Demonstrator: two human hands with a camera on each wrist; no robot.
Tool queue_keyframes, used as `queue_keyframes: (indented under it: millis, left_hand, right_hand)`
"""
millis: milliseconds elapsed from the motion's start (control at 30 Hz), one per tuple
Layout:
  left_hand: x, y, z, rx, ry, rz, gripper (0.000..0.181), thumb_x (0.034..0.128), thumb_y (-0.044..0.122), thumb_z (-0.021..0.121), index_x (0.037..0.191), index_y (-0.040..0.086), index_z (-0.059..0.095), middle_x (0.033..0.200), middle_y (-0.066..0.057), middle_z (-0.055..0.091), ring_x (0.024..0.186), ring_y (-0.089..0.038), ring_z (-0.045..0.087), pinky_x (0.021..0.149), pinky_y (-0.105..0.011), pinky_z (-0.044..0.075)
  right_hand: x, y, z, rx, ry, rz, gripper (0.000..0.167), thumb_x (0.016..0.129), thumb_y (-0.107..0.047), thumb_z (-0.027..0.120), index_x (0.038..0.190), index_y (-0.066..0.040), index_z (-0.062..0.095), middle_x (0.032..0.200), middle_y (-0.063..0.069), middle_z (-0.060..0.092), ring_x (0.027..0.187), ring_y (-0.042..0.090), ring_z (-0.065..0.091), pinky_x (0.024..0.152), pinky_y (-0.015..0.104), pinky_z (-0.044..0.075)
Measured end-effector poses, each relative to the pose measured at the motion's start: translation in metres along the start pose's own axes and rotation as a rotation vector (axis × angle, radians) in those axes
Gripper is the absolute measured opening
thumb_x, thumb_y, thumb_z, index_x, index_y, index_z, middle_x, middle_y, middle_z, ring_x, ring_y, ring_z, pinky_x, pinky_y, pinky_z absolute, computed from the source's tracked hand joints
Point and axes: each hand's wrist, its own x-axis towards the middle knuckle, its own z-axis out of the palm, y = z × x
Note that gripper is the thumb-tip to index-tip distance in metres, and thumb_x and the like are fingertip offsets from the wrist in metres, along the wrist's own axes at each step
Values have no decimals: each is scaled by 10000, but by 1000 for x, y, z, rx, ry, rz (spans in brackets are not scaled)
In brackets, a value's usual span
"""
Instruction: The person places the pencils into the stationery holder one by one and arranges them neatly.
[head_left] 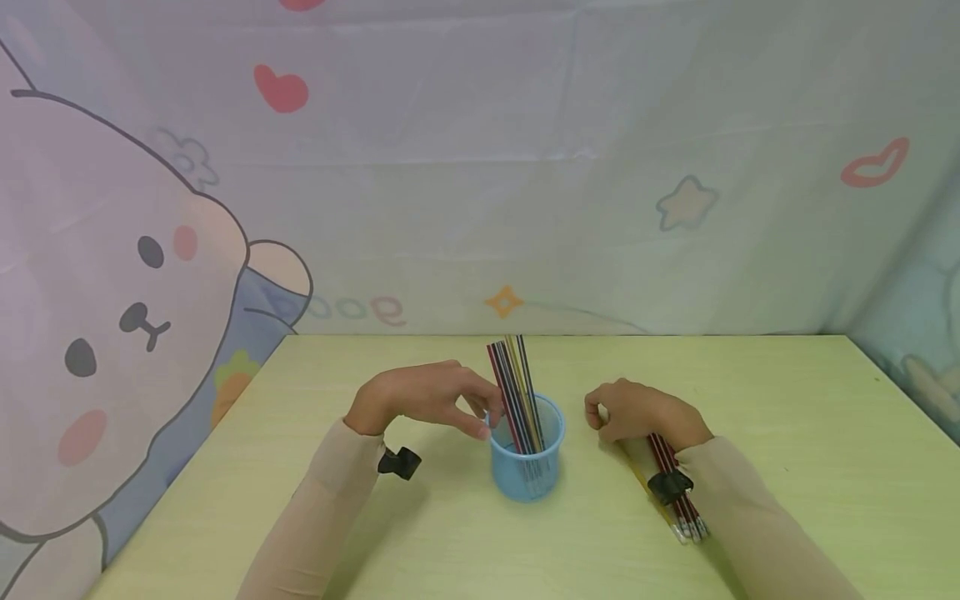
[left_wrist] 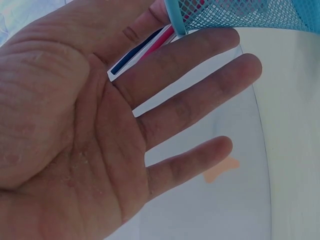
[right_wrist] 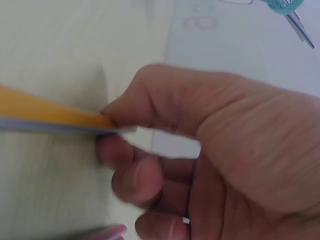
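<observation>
A blue mesh cup (head_left: pixel 525 475) stands on the table with several thin sticks or pencils (head_left: pixel 517 396) leaning in it. The thumb and index finger of my left hand (head_left: pixel 438 396) pinch its left rim; in the left wrist view the other fingers of the left hand (left_wrist: pixel 170 95) extend beside the cup (left_wrist: pixel 240 15). To the cup's right, my right hand (head_left: pixel 648 412) pinches the far end of a yellow pencil (head_left: pixel 652 494). The right wrist view shows the yellow pencil (right_wrist: pixel 55 107) between thumb and index finger of the right hand (right_wrist: pixel 200 125), its other fingers curled.
Several dark red striped pencils (head_left: pixel 663 454) lie under the right wrist, their eraser ends toward the front. The pale yellow-green table (head_left: pixel 465 550) reaches back to a printed cloth backdrop (head_left: pixel 480 167) with a cartoon animal at left.
</observation>
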Motion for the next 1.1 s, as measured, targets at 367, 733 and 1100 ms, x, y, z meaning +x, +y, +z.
queue_keyframes:
  millis: [367, 733, 1100]
  left_hand:
    - [1, 0, 0, 1, -7, -18, 53, 942, 216, 706, 985, 220, 677, 1084, 125, 676, 1048, -62, 661, 954, -363, 530]
    - [1, 1, -1, 8, -6, -19, 57, 940, 223, 711, 987, 225, 680, 1081, 157, 669, 1045, -57, 660, 933, -272, 520]
    - [0, 3, -1, 8, -9, -22, 54, 941, 208, 709, 984, 219, 680, 1150, -11, 700, 1052, -78, 663, 935, -293, 525]
  right_hand:
    - [1, -8, -12, 122, 31, -221, 156, 866, 10, 547, 925, -121, 608, 797, -40, 614, 684, 104, 546, 583, 246, 414]
    - [-24, -40, -45, 240, 332, -314, 206, 895, 25, 567, 940, -175, 587, 849, -11, 574, 662, 148, 520, 574, 257, 433]
    - [-47, -67, -60, 401, 790, -352, 118, 944, 6, 584, 990, -103, 592, 896, 23, 592, 574, 161, 458, 534, 274, 383]
